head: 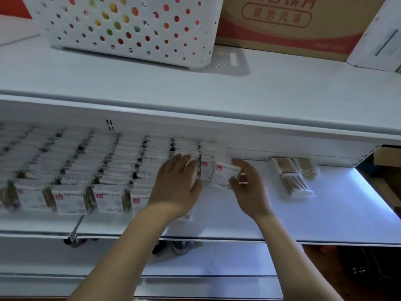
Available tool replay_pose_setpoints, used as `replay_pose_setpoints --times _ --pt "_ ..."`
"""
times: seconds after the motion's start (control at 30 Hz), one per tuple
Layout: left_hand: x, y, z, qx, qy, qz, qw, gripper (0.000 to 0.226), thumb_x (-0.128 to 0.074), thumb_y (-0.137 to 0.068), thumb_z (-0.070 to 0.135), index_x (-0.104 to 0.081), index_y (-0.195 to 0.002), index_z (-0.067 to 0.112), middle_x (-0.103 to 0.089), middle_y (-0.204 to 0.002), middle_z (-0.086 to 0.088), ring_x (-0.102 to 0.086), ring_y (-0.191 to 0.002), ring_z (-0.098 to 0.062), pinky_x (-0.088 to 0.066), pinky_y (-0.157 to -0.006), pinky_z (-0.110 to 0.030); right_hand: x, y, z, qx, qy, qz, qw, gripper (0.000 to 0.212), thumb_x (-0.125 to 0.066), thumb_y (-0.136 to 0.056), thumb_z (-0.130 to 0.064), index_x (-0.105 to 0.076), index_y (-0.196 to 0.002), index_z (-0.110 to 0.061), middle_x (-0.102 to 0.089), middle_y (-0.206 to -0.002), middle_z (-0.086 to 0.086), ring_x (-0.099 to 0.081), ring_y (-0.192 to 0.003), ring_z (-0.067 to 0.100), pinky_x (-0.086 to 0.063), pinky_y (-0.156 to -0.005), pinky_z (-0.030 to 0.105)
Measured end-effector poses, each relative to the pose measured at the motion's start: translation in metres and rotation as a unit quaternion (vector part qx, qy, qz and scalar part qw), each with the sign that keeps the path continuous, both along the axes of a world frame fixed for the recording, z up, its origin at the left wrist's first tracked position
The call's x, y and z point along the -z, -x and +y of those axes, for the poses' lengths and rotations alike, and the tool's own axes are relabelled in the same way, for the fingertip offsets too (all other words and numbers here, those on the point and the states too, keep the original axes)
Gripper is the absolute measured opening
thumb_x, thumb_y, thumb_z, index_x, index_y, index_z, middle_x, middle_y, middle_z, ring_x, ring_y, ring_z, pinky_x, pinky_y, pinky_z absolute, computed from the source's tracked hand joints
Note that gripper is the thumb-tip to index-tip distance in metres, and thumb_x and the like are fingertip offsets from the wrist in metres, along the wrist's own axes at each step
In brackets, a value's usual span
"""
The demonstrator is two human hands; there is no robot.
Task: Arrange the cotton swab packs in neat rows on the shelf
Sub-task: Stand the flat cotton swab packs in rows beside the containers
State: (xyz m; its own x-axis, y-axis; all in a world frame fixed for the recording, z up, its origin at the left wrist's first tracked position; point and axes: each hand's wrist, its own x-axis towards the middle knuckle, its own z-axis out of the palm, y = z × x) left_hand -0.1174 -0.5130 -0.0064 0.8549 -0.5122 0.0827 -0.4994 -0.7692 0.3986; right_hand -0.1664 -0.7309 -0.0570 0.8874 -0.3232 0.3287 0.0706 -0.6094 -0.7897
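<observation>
Head view. Your left hand [178,183] lies over the right-hand end of the standing cotton swab packs [71,198], palm down, its fingers [184,161] lightly bent against the tops of the last full row; whether they actually clasp a pack is hidden by motion blur. Your right hand [249,183] pinches a single pack [223,173], thumb below and fingers behind, holding it tilted just right of the newest, short row [206,168]. The shelf [325,216] carries many rows already filled on the left and bare board to the right, where three loose packs [295,174] of wooden-stemmed swabs lie flat, well apart from both hands. Above, on the upper shelf [152,83], stand a perforated white basket [130,29] and a cardboard box [286,25].

Step in hand, by judgement: adding one pack to the front of the newest row while the neighbouring row is steadied. The task looks well advanced but unfinished.

Next move: you should bring the held pack upright, face forward, press it flush against the pack behind it, keep its edge in line with the adjoining row, and only then let go. The loose packs remain to be placed.
</observation>
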Motion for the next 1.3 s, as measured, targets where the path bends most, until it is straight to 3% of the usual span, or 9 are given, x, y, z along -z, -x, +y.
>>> replay_pose_setpoints --times 0.1,0.2,0.47,0.7,0.77,0.87,1.03,1.2,1.3 --pt "0.014 -0.002 0.001 0.019 -0.147 0.027 0.989 0.082 -0.023 -0.098 0.07 0.002 -0.161 0.025 0.018 -0.167 0.004 0.023 -0.153 -0.021 0.012 -0.124 -0.046 0.022 -0.011 0.01 -0.039 0.074 -0.019 0.996 0.047 -0.06 -0.095 -0.005 -0.054 -0.139 -0.02 -0.054 -0.112 0.001 -0.063 -0.083 0.018 -0.055 -0.072 0.024" --pt "0.026 -0.001 -0.001 0.028 -0.177 0.018 0.984 0.084 -0.019 -0.096 0.073 0.008 -0.16 0.025 0.02 -0.167 0.002 0.025 -0.152 -0.022 0.013 -0.123 -0.049 0.035 -0.026 0.016 -0.047 0.157 -0.055 0.985 0.046 -0.06 -0.092 -0.002 -0.057 -0.138 -0.011 -0.055 -0.11 0.008 -0.058 -0.086 0.023 -0.053 -0.078 0.035" --pt "0.03 -0.003 -0.005 0.017 -0.188 -0.001 0.982 0.081 -0.014 -0.098 0.069 0.008 -0.16 0.022 0.018 -0.168 0.0 0.023 -0.153 -0.023 0.014 -0.122 -0.051 0.045 -0.034 0.012 0.065 0.331 -0.011 0.941 0.054 -0.075 -0.085 -0.018 -0.06 -0.136 -0.027 -0.044 -0.145 0.018 -0.044 -0.125 0.041 -0.05 -0.087 0.051" --pt "0.023 0.0 -0.037 0.027 -0.113 -0.06 0.991 0.096 0.01 -0.082 0.069 -0.006 -0.161 0.017 0.0 -0.17 -0.005 0.011 -0.155 -0.025 0.014 -0.123 -0.048 0.035 -0.002 -0.012 0.128 0.312 0.025 0.941 0.059 -0.063 -0.092 -0.031 -0.045 -0.145 -0.015 -0.044 -0.146 0.018 -0.044 -0.13 0.039 -0.048 -0.096 0.051" --pt "0.018 0.008 -0.059 0.05 -0.087 -0.069 0.993 0.088 0.003 -0.088 0.064 -0.014 -0.161 0.017 -0.007 -0.169 -0.005 0.006 -0.156 -0.025 0.014 -0.123 -0.045 0.036 0.016 -0.039 0.183 0.309 0.062 0.931 0.061 -0.062 -0.092 -0.034 -0.042 -0.147 -0.017 -0.046 -0.145 0.017 -0.046 -0.128 0.039 -0.048 -0.094 0.052" --pt "0.012 0.021 -0.094 0.078 -0.056 -0.059 0.994 0.067 -0.025 -0.104 0.053 -0.02 -0.159 0.015 -0.013 -0.168 -0.005 0.002 -0.156 -0.024 0.009 -0.125 -0.043 0.036 0.044 -0.088 0.252 0.287 0.124 0.916 0.064 -0.06 -0.092 -0.039 -0.039 -0.148 -0.018 -0.042 -0.148 0.019 -0.041 -0.133 0.042 -0.044 -0.1 0.054" --pt "0.013 0.048 -0.15 0.094 -0.017 -0.044 0.994 0.055 -0.035 -0.106 0.04 -0.032 -0.154 0.013 -0.029 -0.161 -0.005 -0.014 -0.152 -0.024 -0.004 -0.125 -0.039 0.038 0.062 -0.152 0.282 0.23 0.258 0.895 0.078 -0.051 -0.089 -0.065 -0.026 -0.153 -0.027 -0.029 -0.157 0.019 -0.03 -0.141 0.037 -0.03 -0.113 0.046" --pt "0.02 0.073 -0.211 0.091 0.052 -0.002 0.995 0.049 -0.039 -0.101 0.036 -0.053 -0.141 0.011 -0.057 -0.14 -0.009 -0.048 -0.132 -0.028 -0.033 -0.11 -0.034 0.041 0.066 -0.179 0.215 0.247 0.246 0.912 0.058 -0.056 -0.085 -0.059 -0.049 -0.131 -0.024 -0.059 -0.121 0.01 -0.051 -0.112 0.031 -0.043 -0.091 0.039" --pt "0.028 0.081 -0.243 0.009 0.106 0.123 0.987 0.047 -0.046 -0.104 0.041 -0.049 -0.144 0.016 -0.057 -0.143 -0.003 -0.053 -0.13 -0.023 -0.042 -0.105 -0.034 0.035 0.081 -0.185 0.179 0.184 0.143 0.956 0.045 -0.067 -0.08 -0.048 -0.058 -0.114 -0.02 -0.062 -0.107 0.006 -0.052 -0.101 0.028 -0.042 -0.08 0.034"
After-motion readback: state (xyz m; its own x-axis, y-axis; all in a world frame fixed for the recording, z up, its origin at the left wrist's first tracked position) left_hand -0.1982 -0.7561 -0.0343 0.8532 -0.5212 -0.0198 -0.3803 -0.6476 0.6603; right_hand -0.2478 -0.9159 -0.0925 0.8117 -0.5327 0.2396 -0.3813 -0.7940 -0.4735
